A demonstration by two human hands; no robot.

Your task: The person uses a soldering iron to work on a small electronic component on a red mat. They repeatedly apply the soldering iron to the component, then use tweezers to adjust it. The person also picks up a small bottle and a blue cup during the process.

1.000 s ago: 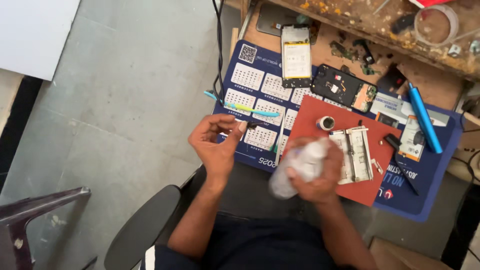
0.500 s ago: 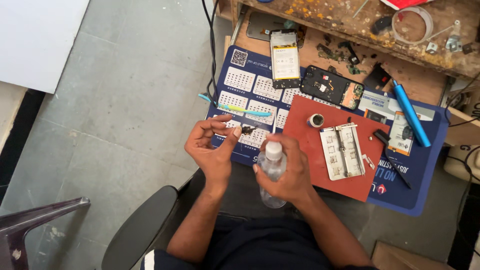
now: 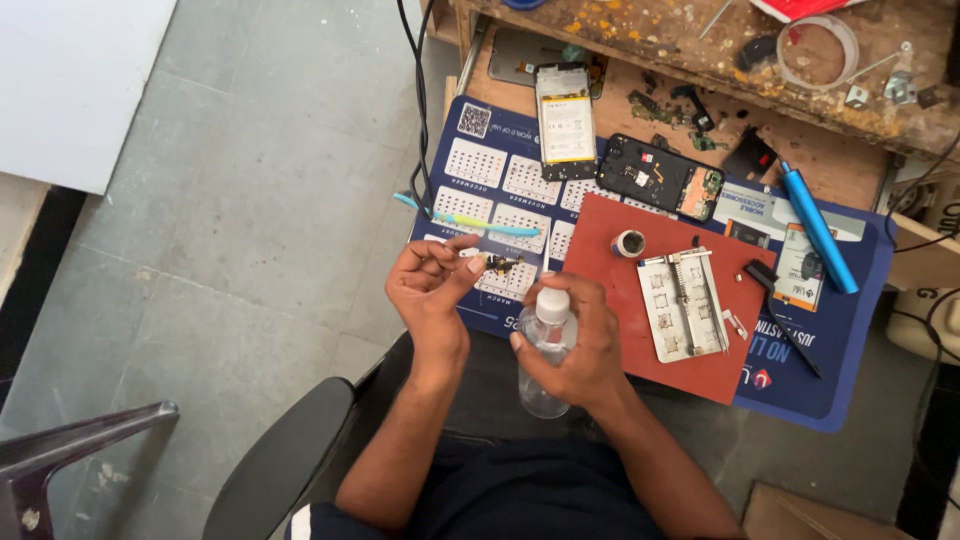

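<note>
Small part in one hand, clear bottle in the other, both held above the near edge of the counter.

The left hand [image 3: 432, 285] has thumb and fingertips pressed together, pinching a small dark part [image 3: 497, 265] just over the blue work mat [image 3: 850, 330]. The right hand [image 3: 578, 345] wraps its grip around a clear plastic bottle [image 3: 545, 355], held upright with its white cap near the part. Beside them a red pad [image 3: 610, 250] lies on the mat, carrying a metal holding jig [image 3: 685, 305] and a small round pot [image 3: 629, 243]. A toothbrush [image 3: 470, 220] rests just beyond the left hand. Further back lie an opened phone [image 3: 565, 120], a black phone frame [image 3: 660, 178] and a blue pen-shaped tool [image 3: 818, 228].
</note>
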